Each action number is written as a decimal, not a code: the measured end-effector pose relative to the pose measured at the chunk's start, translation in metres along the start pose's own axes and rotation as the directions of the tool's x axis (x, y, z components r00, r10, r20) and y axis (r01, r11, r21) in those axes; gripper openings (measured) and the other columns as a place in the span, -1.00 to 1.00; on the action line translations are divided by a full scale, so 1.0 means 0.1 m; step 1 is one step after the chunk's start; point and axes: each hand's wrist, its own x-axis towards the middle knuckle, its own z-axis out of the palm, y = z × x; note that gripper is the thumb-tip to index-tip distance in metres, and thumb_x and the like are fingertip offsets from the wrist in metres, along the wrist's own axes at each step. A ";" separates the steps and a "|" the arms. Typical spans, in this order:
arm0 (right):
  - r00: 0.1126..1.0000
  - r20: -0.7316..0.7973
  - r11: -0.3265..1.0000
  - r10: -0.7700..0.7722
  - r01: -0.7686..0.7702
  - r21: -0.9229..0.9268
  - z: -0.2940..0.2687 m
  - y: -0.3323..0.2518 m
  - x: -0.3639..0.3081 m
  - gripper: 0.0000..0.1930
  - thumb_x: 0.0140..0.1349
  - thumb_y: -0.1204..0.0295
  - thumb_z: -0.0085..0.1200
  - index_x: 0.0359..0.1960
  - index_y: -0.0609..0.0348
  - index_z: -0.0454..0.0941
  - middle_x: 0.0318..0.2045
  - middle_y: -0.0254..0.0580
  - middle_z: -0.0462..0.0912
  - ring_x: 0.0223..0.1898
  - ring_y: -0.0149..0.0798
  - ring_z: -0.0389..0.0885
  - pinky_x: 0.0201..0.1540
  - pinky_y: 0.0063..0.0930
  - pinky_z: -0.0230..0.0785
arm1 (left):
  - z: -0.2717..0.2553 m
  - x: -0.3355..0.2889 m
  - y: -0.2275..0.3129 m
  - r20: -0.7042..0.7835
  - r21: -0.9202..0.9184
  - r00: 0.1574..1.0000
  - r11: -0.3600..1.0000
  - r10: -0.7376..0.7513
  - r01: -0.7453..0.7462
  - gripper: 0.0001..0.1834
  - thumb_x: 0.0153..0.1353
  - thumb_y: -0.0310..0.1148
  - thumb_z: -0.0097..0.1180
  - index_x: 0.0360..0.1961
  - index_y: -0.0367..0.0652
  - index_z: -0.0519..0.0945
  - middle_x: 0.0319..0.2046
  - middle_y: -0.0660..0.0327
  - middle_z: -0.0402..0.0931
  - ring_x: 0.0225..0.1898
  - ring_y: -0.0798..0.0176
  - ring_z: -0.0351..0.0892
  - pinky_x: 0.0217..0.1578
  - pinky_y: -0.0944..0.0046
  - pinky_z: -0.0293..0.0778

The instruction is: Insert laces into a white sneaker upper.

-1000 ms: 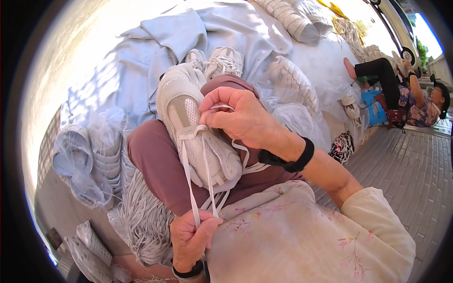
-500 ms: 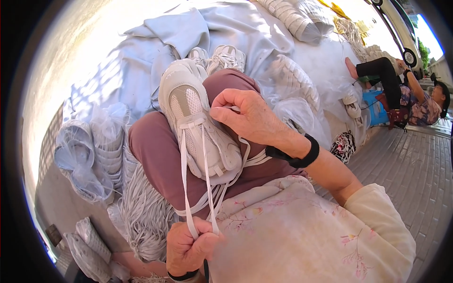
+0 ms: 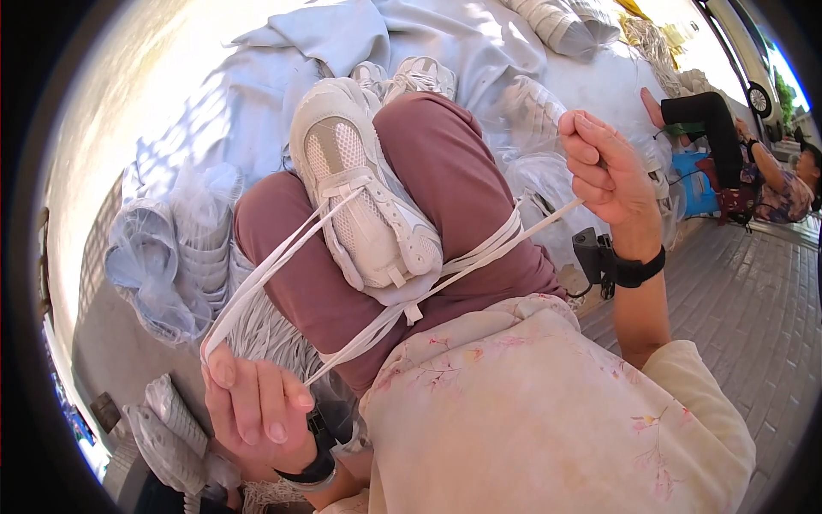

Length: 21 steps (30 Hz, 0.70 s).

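Observation:
An off-white sneaker (image 3: 342, 171) rests on my lap between my knees, its toe pointing away from me. Two white shoelaces (image 3: 270, 265) run taut from its lowest eyelets to my left hand (image 3: 257, 407), whose curled fingers hold them at the lower left. Raised at the right, my right hand (image 3: 610, 167) is closed, and one lace stretches from its palm down across my lap. More white laces (image 3: 484, 253) lie in a bundle over my thighs, behind the heel of the sneaker. Whether the right-hand lace belongs to that bundle or the shoe is hard to tell.
Beyond my knees sit more sneakers (image 3: 419, 77) on a pale blue-grey cloth (image 3: 334, 38). Plastic-wrapped shoe parts (image 3: 141, 257) and a heap of loose laces (image 3: 287, 334) lie at left. A person (image 3: 771, 167) sits at far right beside a blue stool (image 3: 693, 184); a vehicle (image 3: 758, 98) stands behind.
My left hand has moved left with the laces, which now slant sideways from the sneaker. My right hand has left the shoe's side and risen to the right, drawing a lace taut.

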 end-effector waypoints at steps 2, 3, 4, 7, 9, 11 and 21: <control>0.998 0.001 0.998 0.061 -0.061 -0.021 -0.02 0.14 -0.15 -0.78 0.39 0.38 -0.17 -0.26 0.25 0.49 -0.67 -0.53 0.25 -0.81 -0.69 0.01 -0.83 -0.76 -0.17 | 0.02 -0.03 -0.03 -0.037 -0.106 0.997 0.993 -0.061 0.056 -0.76 0.44 -0.33 -0.49 -0.24 -0.22 0.24 -0.80 0.33 0.25 -0.72 0.27 0.36 -0.45 0.06 0.54; 0.980 0.071 0.961 0.187 -0.167 -0.220 0.02 0.23 -0.23 -0.78 0.37 0.36 -0.14 -0.27 0.24 0.51 -0.67 -0.52 0.28 -0.78 -0.68 0.05 -0.80 -0.75 -0.12 | 0.02 -0.02 -0.05 -0.060 -0.220 0.991 0.970 -0.123 0.107 -0.73 0.43 -0.31 -0.49 -0.22 -0.24 0.26 -0.80 0.31 0.28 -0.71 0.21 0.44 -0.47 -0.02 0.60; 0.941 0.114 0.875 0.319 -0.246 -0.416 0.05 0.30 -0.28 -0.77 0.36 0.35 -0.12 -0.28 0.24 0.53 -0.66 -0.51 0.31 -0.75 -0.68 0.10 -0.76 -0.75 -0.07 | 0.00 -0.05 -0.08 -0.052 -0.213 0.990 0.970 -0.130 0.116 -0.73 0.43 -0.31 -0.49 -0.22 -0.24 0.26 -0.80 0.31 0.28 -0.71 0.21 0.44 -0.47 -0.02 0.60; 0.899 0.338 0.648 0.277 0.085 -0.757 0.16 0.51 -0.24 -0.78 0.34 0.37 -0.10 -0.30 0.25 0.54 -0.63 -0.53 0.33 -0.68 -0.66 0.14 -0.65 -0.72 0.01 | 0.13 -0.25 -0.10 0.029 -0.353 0.982 0.918 -0.185 0.183 -0.73 0.42 -0.30 -0.47 -0.20 -0.27 0.25 -0.78 0.26 0.32 -0.70 0.18 0.47 -0.60 0.02 0.61; 0.912 0.309 0.662 0.268 0.058 -0.747 0.28 0.49 -0.23 -0.78 0.33 0.37 -0.08 -0.30 0.25 0.55 -0.62 -0.52 0.35 -0.63 -0.64 0.19 -0.59 -0.71 0.07 | 0.18 -0.29 -0.11 0.153 -0.346 0.975 0.916 -0.160 0.205 -0.73 0.41 -0.31 -0.42 -0.25 -0.27 0.30 -0.79 0.24 0.34 -0.73 0.21 0.45 -0.63 0.05 0.60; 0.922 0.286 0.673 0.260 0.039 -0.739 0.41 0.45 -0.21 -0.79 0.32 0.37 -0.07 -0.30 0.26 0.56 -0.61 -0.51 0.36 -0.59 -0.62 0.24 -0.53 -0.70 0.12 | 0.26 -0.34 -0.04 0.307 -0.290 0.950 0.946 -0.051 0.144 -0.80 0.36 -0.40 -0.35 -0.38 -0.25 0.27 -0.83 0.08 0.36 -0.81 0.15 0.39 -0.75 0.07 0.53; 0.929 0.351 0.748 0.121 0.147 -0.648 0.63 0.47 -0.23 -0.82 0.31 0.42 -0.06 -0.26 0.27 0.54 -0.56 -0.40 0.46 -0.51 -0.52 0.38 -0.43 -0.60 0.26 | 0.45 -0.60 0.76 0.009 -0.135 0.803 0.797 0.596 -0.589 -0.82 0.25 -0.47 -0.15 -0.52 -0.18 0.37 -0.87 0.28 0.38 -0.89 0.42 0.27 -0.79 0.38 0.47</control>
